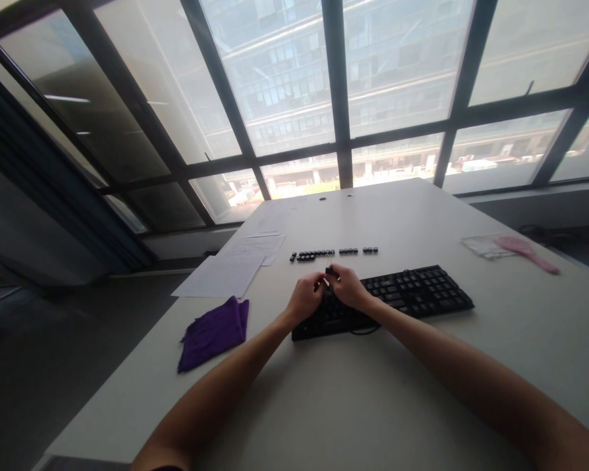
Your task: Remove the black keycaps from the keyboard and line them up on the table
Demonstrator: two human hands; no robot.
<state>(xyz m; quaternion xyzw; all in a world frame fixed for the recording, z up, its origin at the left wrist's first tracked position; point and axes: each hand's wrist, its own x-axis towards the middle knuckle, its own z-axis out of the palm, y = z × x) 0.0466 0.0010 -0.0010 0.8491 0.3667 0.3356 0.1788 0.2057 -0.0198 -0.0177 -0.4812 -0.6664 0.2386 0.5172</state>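
A black keyboard (417,291) lies slightly angled on the white table. Both hands are together above its left part. My right hand (346,286) is closed in a pinch on a small black keycap (329,270), with thin wire loops sticking up beside it. My left hand (307,297) is closed too, its fingertips touching or nearly touching the right ones; what they hold is too small to make out. Beyond the hands, several loose black keycaps (317,254) stand in a row, with smaller groups (348,251) to the right.
A folded purple cloth (213,332) lies left of the keyboard. Paper sheets (220,275) spread over the table's left side. On the right are a pink brush (525,250) and a clear bag (481,246). The white table (299,405) reaches toward large windows.
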